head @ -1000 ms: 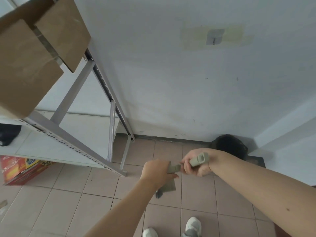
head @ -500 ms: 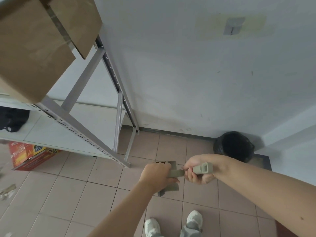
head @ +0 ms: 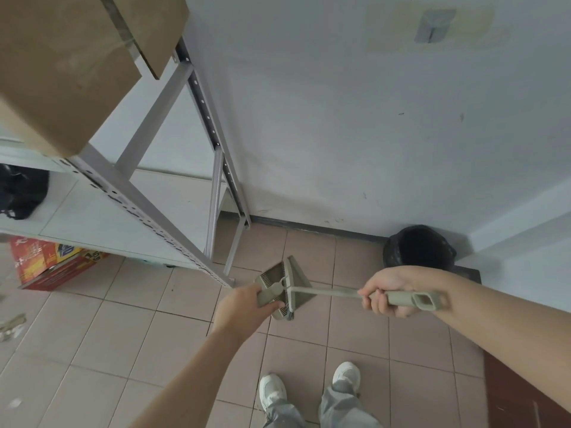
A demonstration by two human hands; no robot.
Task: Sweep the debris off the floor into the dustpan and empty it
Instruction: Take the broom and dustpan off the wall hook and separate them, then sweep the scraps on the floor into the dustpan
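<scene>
My left hand (head: 239, 307) grips the short handle of a grey-green dustpan (head: 272, 281), held above the tiled floor in front of me. Against the dustpan sits the head of a matching broom (head: 327, 293), whose handle runs right into my right hand (head: 386, 293), closed around its grip. The two hands are well apart. Bits of debris (head: 10, 325) lie on the floor at the far left. A bin with a black bag (head: 418, 247) stands in the corner by the wall, just beyond my right hand.
A grey metal shelf rack (head: 139, 199) stands at left, with cardboard boxes (head: 61, 66) on top, a black bag (head: 21, 189) on its shelf and a red box (head: 52, 265) beneath. White wall ahead. My feet in white shoes (head: 309, 387) are below.
My right hand has slid to the right along the broom handle, away from the left hand, and the broom and dustpan now show spread out. The view has tilted slightly down.
</scene>
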